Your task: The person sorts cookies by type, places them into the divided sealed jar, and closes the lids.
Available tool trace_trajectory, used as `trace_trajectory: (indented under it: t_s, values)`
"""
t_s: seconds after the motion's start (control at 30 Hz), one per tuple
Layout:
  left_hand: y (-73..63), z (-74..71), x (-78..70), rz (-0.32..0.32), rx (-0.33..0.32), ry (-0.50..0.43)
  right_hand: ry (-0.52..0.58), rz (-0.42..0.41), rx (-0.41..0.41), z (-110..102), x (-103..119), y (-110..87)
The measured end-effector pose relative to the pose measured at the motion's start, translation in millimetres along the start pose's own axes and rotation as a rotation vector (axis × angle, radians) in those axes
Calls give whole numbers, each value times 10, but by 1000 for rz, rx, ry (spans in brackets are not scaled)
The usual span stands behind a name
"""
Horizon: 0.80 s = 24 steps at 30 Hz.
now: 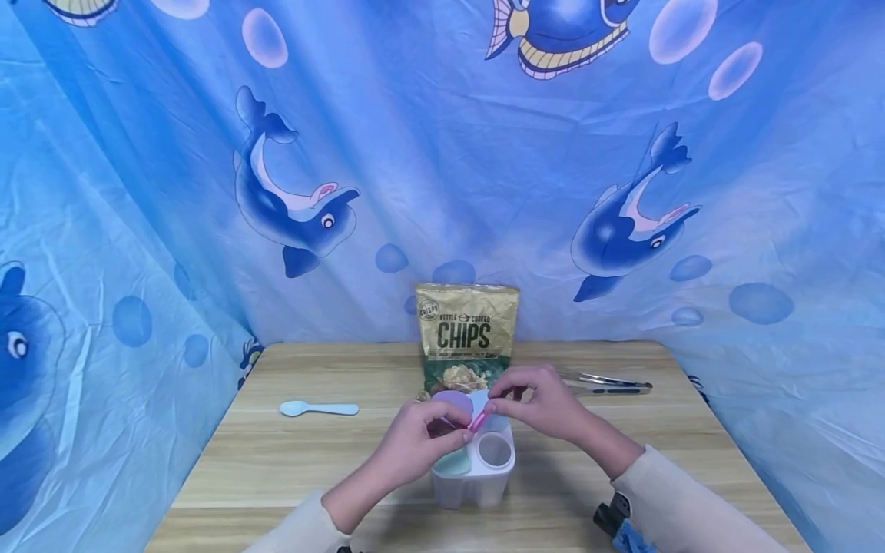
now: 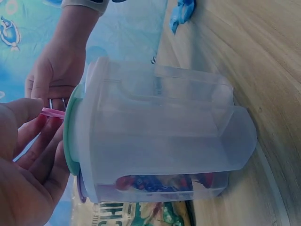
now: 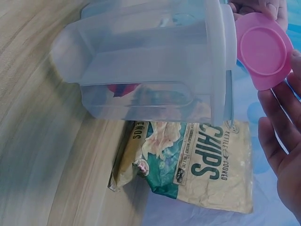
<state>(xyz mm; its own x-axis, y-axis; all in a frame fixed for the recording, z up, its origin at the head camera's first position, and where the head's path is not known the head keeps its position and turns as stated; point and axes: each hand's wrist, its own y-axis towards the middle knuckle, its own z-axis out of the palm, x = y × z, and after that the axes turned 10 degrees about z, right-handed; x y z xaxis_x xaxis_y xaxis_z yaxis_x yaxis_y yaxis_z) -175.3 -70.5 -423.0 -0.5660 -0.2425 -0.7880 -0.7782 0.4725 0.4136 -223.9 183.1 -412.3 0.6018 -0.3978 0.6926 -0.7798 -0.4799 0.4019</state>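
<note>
A round pink lid (image 3: 265,51) is held on edge above a translucent container (image 2: 160,127) with several compartments. My left hand (image 1: 422,442) pinches the lid's near side, while my right hand (image 1: 535,403) holds its far right edge between thumb and fingers. On the container's white top, a purple lid (image 1: 452,398), a mint-green lid (image 1: 452,462) and a pale blue lid (image 1: 480,399) cover openings. The round opening (image 1: 495,449) at the front right is uncovered. Red and blue items (image 2: 160,182) show through the wall of one compartment.
A chips bag (image 1: 466,334) stands behind the container, near the curtain. Left on the wooden table (image 1: 290,468) lies a pale blue spoon (image 1: 318,408). Metal tongs (image 1: 611,384) lie behind my right hand, partly hidden by it.
</note>
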Motion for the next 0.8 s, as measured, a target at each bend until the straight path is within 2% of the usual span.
trace_trajectory:
  t_s: [0.17, 0.4, 0.6, 0.8]
  values:
    - [-4, 15, 10, 14, -6, 16, 19, 45, 14, -48, -9, -50]
    - [-27, -17, 21, -3, -27, -8, -24, 177, 43, -251, -53, -228]
    - [-43, -34, 24, -41, -25, -14, -83, 216, 42, -518, -249, -539]
    - [-22, -17, 37, -33, -14, 16, -135, 354, 92, -817, -489, -933]
